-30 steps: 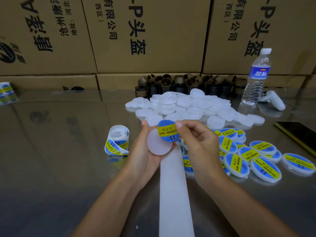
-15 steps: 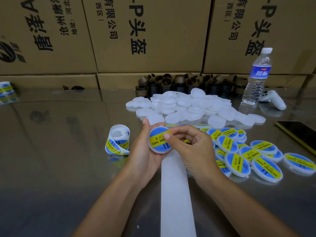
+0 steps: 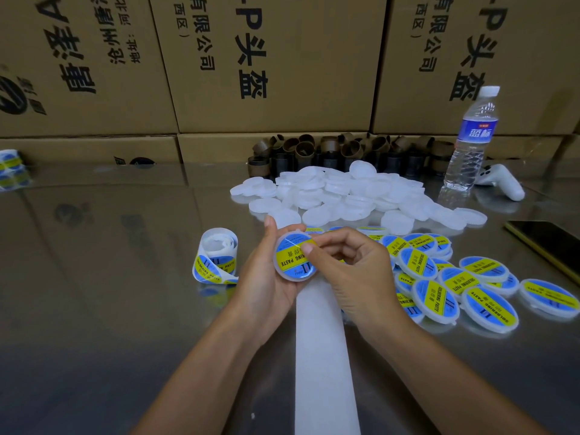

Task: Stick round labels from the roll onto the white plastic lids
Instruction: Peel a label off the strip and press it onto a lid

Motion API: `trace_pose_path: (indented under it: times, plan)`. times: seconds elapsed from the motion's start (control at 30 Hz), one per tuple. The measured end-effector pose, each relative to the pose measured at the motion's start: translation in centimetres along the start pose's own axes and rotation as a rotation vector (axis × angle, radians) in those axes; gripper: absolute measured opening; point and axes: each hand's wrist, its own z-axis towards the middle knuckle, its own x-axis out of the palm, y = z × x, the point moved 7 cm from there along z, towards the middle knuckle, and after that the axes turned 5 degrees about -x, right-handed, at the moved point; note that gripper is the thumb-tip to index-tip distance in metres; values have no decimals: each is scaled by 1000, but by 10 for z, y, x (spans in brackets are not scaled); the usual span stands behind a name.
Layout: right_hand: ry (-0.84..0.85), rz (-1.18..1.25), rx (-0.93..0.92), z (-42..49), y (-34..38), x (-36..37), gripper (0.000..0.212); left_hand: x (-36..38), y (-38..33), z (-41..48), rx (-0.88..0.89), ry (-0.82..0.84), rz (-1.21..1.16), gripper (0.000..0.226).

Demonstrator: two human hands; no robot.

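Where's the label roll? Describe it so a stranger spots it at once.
Start at the shiny metal table below the cardboard boxes. The label roll sits just left of the left hand. Unlike the flat labelled lids on the right, it is a loose white coil.

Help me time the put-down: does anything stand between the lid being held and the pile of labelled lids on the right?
Only the person's own right hand, whose thumb presses the label on the held lid, sits between it and the labelled pile. Nothing else visible blocks that way.
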Motion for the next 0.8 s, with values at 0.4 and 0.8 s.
trace_pose_path:
  times: [0.4, 0.8]
  plan:
    - [-7, -41, 1, -1, 1, -1, 13, 3, 1, -3, 1, 59, 35, 48]
    - [-37, -117, -32, -1, 2, -3, 13, 4, 1, -4, 59, 88, 130, 29]
